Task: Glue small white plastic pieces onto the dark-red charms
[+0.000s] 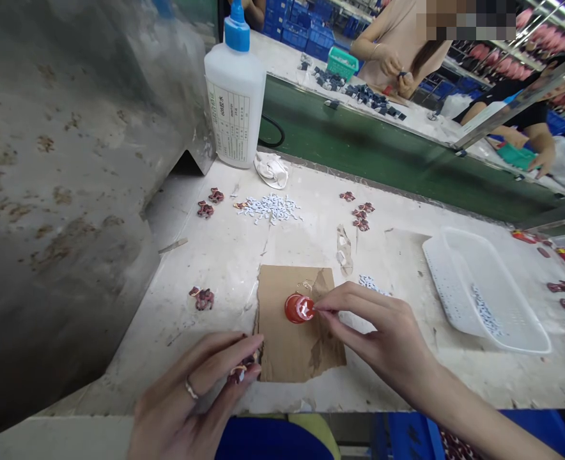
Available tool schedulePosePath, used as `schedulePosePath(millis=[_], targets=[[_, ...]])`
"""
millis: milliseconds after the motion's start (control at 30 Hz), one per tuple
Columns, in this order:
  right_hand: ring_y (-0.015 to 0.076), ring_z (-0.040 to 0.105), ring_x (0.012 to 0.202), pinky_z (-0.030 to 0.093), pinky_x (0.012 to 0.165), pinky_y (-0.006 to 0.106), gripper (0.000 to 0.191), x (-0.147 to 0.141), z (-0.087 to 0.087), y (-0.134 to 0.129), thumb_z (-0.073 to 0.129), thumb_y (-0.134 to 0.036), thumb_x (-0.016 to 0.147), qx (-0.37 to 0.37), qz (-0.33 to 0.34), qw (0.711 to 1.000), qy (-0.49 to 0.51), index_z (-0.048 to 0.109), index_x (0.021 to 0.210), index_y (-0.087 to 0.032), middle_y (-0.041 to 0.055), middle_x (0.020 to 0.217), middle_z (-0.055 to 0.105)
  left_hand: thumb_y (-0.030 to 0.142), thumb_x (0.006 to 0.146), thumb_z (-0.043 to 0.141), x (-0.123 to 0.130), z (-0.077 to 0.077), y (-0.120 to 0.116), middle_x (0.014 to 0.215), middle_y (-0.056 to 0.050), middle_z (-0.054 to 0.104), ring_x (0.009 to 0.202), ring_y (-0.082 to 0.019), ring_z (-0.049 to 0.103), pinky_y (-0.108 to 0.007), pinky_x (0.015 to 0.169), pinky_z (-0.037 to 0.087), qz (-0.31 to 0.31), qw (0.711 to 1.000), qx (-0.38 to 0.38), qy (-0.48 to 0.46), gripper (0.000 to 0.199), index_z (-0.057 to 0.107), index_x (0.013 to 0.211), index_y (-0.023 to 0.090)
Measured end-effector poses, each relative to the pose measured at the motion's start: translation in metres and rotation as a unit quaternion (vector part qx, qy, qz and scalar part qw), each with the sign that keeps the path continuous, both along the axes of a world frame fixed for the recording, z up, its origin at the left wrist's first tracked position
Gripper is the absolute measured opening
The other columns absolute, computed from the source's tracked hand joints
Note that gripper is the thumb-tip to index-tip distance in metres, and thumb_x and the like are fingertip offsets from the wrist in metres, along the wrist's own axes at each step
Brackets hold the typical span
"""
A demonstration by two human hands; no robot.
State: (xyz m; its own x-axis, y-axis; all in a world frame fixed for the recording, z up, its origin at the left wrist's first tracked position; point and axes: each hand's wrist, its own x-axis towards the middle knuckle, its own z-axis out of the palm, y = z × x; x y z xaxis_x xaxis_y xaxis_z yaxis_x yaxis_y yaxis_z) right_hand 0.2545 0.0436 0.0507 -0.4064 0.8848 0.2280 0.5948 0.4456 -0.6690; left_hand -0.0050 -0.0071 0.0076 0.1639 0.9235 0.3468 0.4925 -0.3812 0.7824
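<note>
My left hand (201,390), a ring on one finger, is closed around a small dark-red and brown figurine (238,373) near the cardboard's left edge. A red bottle cap (294,309) sits on the brown cardboard piece (282,354), with shiny clear liquid in it. Thumb and forefinger of my right hand (378,326) are pinched together at the cap's right rim; whatever is between the fingertips is too small to make out. Beyond the cardboard lies a pile of tiny pale-blue pieces (273,208). Another figurine (202,298) lies left of the cardboard.
A white bottle with a blue cap (237,96) stands at the back left, beside a large metal housing (57,191). A translucent tray (491,255) holding tiny pieces lies right. More figurines (362,214) are scattered about. Co-workers' hands (395,70) are at a bench beyond the green partition (340,134).
</note>
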Motion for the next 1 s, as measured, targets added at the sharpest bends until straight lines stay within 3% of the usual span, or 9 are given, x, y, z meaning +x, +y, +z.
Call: schedulePosePath(millis=[100, 200, 400, 533, 633, 833, 1000], targets=[[0.0113, 0.072, 0.087, 0.058, 0.075, 0.022, 0.02, 0.0, -0.001, 0.001, 0.064, -0.005, 0.096, -0.005, -0.002, 1.0, 0.006, 0.07, 0.105, -0.022, 0.0012, 0.099, 0.076, 0.021, 0.097, 0.063, 0.003, 0.003, -0.001, 0.115, 0.003, 0.058, 0.094, 0.0, 0.065, -0.001, 0.086, 0.053, 0.043, 0.999, 0.001, -0.005, 0.024, 0.07, 0.116, 0.032], [0.0116, 0.072, 0.086, 0.058, 0.075, 0.023, 0.02, -0.002, 0.002, -0.001, 0.066, -0.004, 0.094, 0.0, -0.018, 0.999, 0.03, 0.072, 0.103, -0.022, 0.001, 0.097, 0.077, 0.019, 0.096, 0.066, 0.007, 0.007, 0.0, 0.1, 0.004, 0.061, 0.082, 0.0, 0.066, -0.003, 0.073, 0.055, 0.029, 0.999, -0.003, -0.042, 0.025, 0.069, 0.118, 0.029], [0.0125, 0.074, 0.086, 0.061, 0.075, 0.023, 0.021, -0.018, 0.017, -0.017, 0.069, -0.002, 0.09, -0.019, -0.023, 0.991, 0.133, 0.073, 0.098, -0.022, 0.0003, 0.09, 0.077, 0.018, 0.09, 0.073, 0.018, 0.013, 0.002, 0.103, 0.009, 0.076, 0.087, -0.004, 0.075, -0.007, 0.089, 0.059, -0.036, 0.998, -0.002, -0.042, 0.026, 0.066, 0.113, 0.028], [0.0153, 0.076, 0.087, 0.064, 0.075, 0.024, 0.022, -0.029, 0.019, -0.027, 0.07, 0.001, 0.085, -0.023, 0.001, 0.984, 0.178, 0.074, 0.096, -0.017, 0.005, 0.092, 0.078, 0.019, 0.091, 0.072, 0.029, 0.013, -0.002, 0.103, 0.011, 0.077, 0.087, -0.004, 0.075, -0.007, 0.088, 0.059, 0.002, 0.996, -0.014, -0.082, 0.023, 0.067, 0.111, 0.03], [0.0161, 0.076, 0.084, 0.065, 0.073, 0.026, 0.021, -0.033, 0.017, -0.028, 0.069, 0.0, 0.086, -0.041, 0.003, 0.979, 0.201, 0.074, 0.097, -0.017, 0.0069, 0.092, 0.079, 0.014, 0.091, 0.07, 0.031, 0.012, -0.004, 0.104, 0.01, 0.076, 0.089, -0.005, 0.075, -0.011, 0.087, 0.062, -0.009, 0.996, -0.018, -0.087, 0.027, 0.066, 0.112, 0.03], [0.0157, 0.075, 0.079, 0.064, 0.069, 0.025, 0.019, -0.035, 0.014, -0.027, 0.069, -0.003, 0.089, -0.069, -0.006, 0.977, 0.202, 0.074, 0.096, -0.02, 0.0054, 0.089, 0.078, 0.015, 0.092, 0.07, 0.028, 0.012, 0.0, 0.101, 0.009, 0.076, 0.09, -0.005, 0.075, -0.01, 0.086, 0.062, -0.033, 0.997, -0.013, -0.07, 0.028, 0.064, 0.115, 0.031], [0.0157, 0.076, 0.083, 0.064, 0.072, 0.022, 0.023, -0.034, 0.015, -0.03, 0.068, 0.001, 0.089, -0.032, 0.036, 0.985, 0.168, 0.074, 0.105, -0.015, 0.0102, 0.095, 0.077, 0.013, 0.088, 0.074, 0.029, 0.008, 0.002, 0.104, 0.01, 0.077, 0.09, -0.004, 0.075, -0.007, 0.093, 0.058, -0.027, 0.999, 0.018, -0.044, 0.029, 0.065, 0.112, 0.027]])
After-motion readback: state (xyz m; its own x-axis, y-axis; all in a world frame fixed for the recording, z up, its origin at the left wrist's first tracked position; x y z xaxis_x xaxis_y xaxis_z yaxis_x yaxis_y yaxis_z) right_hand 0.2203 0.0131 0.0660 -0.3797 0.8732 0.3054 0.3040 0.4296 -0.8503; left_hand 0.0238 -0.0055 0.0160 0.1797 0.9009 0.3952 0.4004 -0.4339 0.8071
